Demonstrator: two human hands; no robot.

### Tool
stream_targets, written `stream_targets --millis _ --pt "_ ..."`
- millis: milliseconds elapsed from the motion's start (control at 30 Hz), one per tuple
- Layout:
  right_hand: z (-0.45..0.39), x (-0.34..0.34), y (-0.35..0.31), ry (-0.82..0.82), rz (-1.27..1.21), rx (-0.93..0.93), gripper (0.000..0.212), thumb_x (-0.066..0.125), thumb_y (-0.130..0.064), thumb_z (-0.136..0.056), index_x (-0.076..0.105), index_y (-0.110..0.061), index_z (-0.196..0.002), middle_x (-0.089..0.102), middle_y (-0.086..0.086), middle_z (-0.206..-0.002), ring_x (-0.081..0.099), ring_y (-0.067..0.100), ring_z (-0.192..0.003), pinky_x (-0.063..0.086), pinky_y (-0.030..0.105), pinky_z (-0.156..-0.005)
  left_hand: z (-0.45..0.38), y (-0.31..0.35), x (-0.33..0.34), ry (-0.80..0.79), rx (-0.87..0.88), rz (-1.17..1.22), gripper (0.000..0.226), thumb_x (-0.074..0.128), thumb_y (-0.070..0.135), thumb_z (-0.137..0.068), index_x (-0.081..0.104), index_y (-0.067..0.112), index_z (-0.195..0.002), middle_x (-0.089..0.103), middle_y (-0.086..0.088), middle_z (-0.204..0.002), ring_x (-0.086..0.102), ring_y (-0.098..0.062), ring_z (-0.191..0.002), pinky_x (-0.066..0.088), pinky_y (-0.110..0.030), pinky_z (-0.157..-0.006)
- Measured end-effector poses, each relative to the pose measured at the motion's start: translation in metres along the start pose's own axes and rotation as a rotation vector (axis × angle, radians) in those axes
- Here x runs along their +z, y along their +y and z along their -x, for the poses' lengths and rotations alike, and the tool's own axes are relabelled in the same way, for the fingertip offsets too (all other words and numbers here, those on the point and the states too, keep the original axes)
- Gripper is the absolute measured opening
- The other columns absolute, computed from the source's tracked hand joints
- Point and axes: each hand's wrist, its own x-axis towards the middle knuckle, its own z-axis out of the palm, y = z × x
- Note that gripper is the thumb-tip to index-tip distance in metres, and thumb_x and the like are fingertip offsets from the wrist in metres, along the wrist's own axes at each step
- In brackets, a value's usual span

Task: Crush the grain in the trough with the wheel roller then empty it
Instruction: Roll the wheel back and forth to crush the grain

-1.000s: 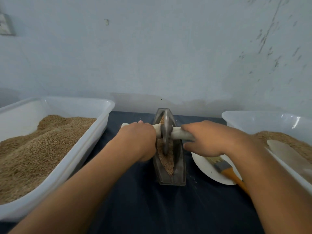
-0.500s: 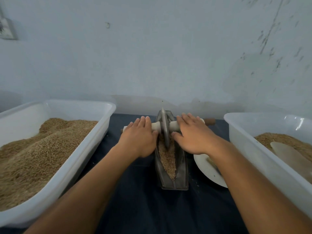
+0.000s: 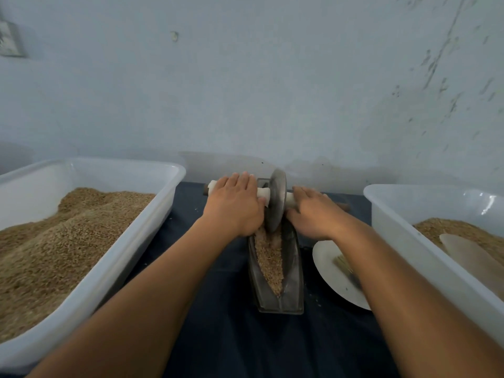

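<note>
**Hands flat on the axle, wheel at the far end of the trough**

Left hand [image 3: 234,205] and right hand [image 3: 313,214] both lie palm-down with straight fingers on the white handle [image 3: 263,192], one on each side of the wheel roller [image 3: 276,200]. My guess is that's so weight goes straight down and the wheel stays upright. The trough [image 3: 293,268] sits mid-desk, pointing at the back edge, grain [image 3: 268,257] heaped along its groove. A white bin [image 3: 136,241] stands on the left and another bin [image 3: 409,241] on the right, handy for emptying. Crushing looks unfinished.
</note>
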Motion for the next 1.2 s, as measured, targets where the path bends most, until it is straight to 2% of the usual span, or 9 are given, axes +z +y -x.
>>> stream_targets --millis 100,200,300,467,633,800,967,1067,1200 --pt "-0.004 0.002 0.003 0.005 -0.009 0.016 0.050 0.039 -0.040 -0.099 0.038 -0.011 -0.140 0.045 0.012 -0.143 0.040 0.032 -0.132 0.033 0.045 -0.106 -0.009 0.000 0.000 -0.018 0.000 -0.001 0.055 0.023 0.043 -0.101 0.037 0.010 -0.142 0.042 -0.010 -0.147 0.037 -0.026 -0.135 0.025 -0.041 -0.115" --pt "-0.008 0.003 0.004 0.019 -0.012 0.016 0.043 0.037 -0.039 -0.100 0.042 -0.012 -0.133 0.048 0.011 -0.136 0.043 0.031 -0.127 0.035 0.044 -0.103 -0.012 -0.003 0.004 -0.032 -0.005 0.014 0.058 0.021 0.044 -0.102 0.032 0.010 -0.148 0.033 -0.011 -0.157 0.028 -0.026 -0.144 0.018 -0.041 -0.119" --pt "-0.009 0.003 0.002 0.037 -0.004 0.002 0.048 0.037 -0.039 -0.100 0.039 -0.011 -0.139 0.047 0.012 -0.141 0.042 0.032 -0.130 0.034 0.045 -0.107 -0.013 -0.006 0.005 -0.045 -0.015 0.045 0.059 0.021 0.044 -0.102 0.033 0.012 -0.149 0.033 -0.010 -0.157 0.028 -0.025 -0.145 0.017 -0.041 -0.119" --pt "-0.009 0.000 -0.008 0.105 0.050 -0.039 0.053 0.034 -0.044 -0.099 0.037 -0.016 -0.145 0.044 0.008 -0.147 0.040 0.031 -0.134 0.029 0.043 -0.110 -0.012 -0.018 0.010 -0.111 -0.054 0.172 0.053 0.021 0.046 -0.101 0.045 0.017 -0.137 0.049 -0.009 -0.144 0.045 -0.028 -0.131 0.031 -0.044 -0.108" --pt "-0.008 -0.004 -0.017 0.106 0.086 -0.066 0.058 0.033 -0.043 -0.099 0.032 -0.018 -0.150 0.037 0.007 -0.155 0.032 0.029 -0.141 0.023 0.044 -0.117 -0.002 -0.023 0.016 -0.111 -0.080 0.239 0.053 0.018 0.048 -0.101 0.044 0.018 -0.137 0.052 -0.008 -0.141 0.049 -0.028 -0.127 0.036 -0.045 -0.104" --pt "0.002 -0.003 -0.013 0.109 0.061 -0.072 0.056 0.036 -0.041 -0.098 0.034 -0.020 -0.149 0.042 0.005 -0.152 0.037 0.028 -0.138 0.025 0.042 -0.115 0.006 -0.017 0.012 -0.100 -0.092 0.204 0.057 0.017 0.050 -0.099 0.042 0.020 -0.141 0.052 -0.008 -0.143 0.049 -0.028 -0.129 0.036 -0.046 -0.107" --pt "0.018 -0.005 -0.015 0.091 0.056 -0.081 0.050 0.036 -0.039 -0.097 0.041 -0.021 -0.144 0.049 0.006 -0.146 0.044 0.028 -0.133 0.030 0.042 -0.111 0.024 -0.011 0.006 -0.068 -0.077 0.151 0.050 0.022 0.051 -0.099 0.049 0.022 -0.129 0.061 -0.005 -0.128 0.056 -0.027 -0.114 0.041 -0.045 -0.097" --pt "0.029 -0.012 -0.017 0.063 0.060 -0.099 0.043 0.036 -0.037 -0.096 0.049 -0.024 -0.136 0.056 0.004 -0.137 0.052 0.027 -0.124 0.041 0.042 -0.103 0.035 -0.007 -0.004 -0.079 -0.066 0.120 0.042 0.025 0.051 -0.099 0.052 0.023 -0.117 0.063 -0.003 -0.114 0.058 -0.025 -0.100 0.046 -0.043 -0.088" --pt "0.044 -0.020 -0.017 -0.016 0.027 -0.095 0.036 0.040 -0.027 -0.094 0.054 -0.028 -0.128 0.063 0.002 -0.121 0.060 0.025 -0.104 0.051 0.039 -0.082 0.048 0.001 -0.022 -0.120 -0.061 0.046 0.041 0.028 0.051 -0.100 0.051 0.023 -0.117 0.062 -0.002 -0.111 0.059 -0.025 -0.098 0.049 -0.042 -0.083"
